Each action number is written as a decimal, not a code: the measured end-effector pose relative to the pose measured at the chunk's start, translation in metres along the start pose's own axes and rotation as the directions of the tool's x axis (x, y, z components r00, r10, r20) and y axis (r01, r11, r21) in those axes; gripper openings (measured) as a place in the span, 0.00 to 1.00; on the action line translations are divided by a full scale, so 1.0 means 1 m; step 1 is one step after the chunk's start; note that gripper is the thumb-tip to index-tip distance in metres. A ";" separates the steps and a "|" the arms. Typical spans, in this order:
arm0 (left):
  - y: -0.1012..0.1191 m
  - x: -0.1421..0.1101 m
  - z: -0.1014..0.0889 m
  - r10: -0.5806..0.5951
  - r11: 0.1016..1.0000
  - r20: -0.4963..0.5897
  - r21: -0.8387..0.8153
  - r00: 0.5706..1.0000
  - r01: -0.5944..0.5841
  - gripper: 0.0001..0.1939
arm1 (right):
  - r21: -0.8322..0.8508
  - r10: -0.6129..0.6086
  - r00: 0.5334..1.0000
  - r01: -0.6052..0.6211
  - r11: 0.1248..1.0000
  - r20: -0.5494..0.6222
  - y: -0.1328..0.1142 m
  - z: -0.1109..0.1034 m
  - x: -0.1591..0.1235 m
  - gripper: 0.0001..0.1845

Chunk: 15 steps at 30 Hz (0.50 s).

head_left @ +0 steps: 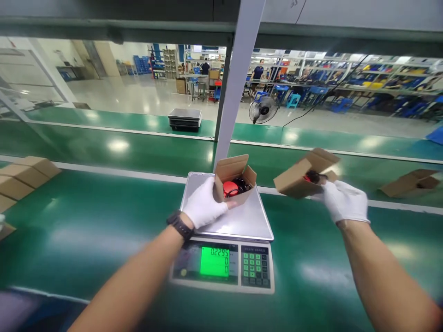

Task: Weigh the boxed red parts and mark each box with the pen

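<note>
My left hand (204, 205), in a white glove with a dark watch at the wrist, grips an open cardboard box (235, 182) that rests on the steel pan of a digital scale (242, 221). Red and black items show inside that box. The scale's green display (215, 261) is lit with digits. My right hand (346, 200), also gloved, holds a second open cardboard box (301, 177) in the air to the right of the scale, tilted, with a red and black item showing in it.
Several closed cardboard boxes (24, 177) are stacked on the green belt at the left. Another open box (411, 183) lies on the belt at far right. A grey post (235, 92) rises behind the scale. A second scale (185, 119) and a fan (263, 109) stand beyond.
</note>
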<state>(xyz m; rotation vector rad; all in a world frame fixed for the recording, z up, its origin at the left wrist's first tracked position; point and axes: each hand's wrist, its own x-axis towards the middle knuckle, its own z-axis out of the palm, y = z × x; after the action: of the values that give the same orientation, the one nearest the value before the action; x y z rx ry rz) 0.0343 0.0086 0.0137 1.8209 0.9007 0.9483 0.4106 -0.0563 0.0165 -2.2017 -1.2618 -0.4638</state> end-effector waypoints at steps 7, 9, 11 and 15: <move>0.005 -0.038 -0.026 -0.054 0.997 0.071 -0.044 0.996 0.057 0.34 | 0.076 -0.297 0.953 0.293 0.953 0.061 -0.105 0.011 -0.025 0.15; 0.009 -0.050 -0.037 -0.044 0.998 0.031 -0.031 0.999 0.045 0.40 | 0.228 -0.322 0.940 0.339 0.913 -0.108 -0.128 0.005 -0.036 0.14; 0.012 -0.058 -0.042 -0.043 0.998 -0.111 0.051 0.993 0.049 0.43 | 0.491 -0.206 0.931 0.337 0.803 -0.301 -0.150 -0.012 -0.052 0.18; 0.015 -0.055 -0.040 -0.045 0.966 -0.254 0.236 0.966 0.107 0.19 | 0.915 -0.322 0.945 0.182 0.361 -0.061 -0.194 -0.050 -0.094 0.16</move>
<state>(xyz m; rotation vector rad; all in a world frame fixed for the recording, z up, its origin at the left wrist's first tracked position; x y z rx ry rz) -0.0221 -0.0297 0.0276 1.8849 1.2857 1.0680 0.1944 -0.0717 0.0618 -1.0646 -1.4361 0.2859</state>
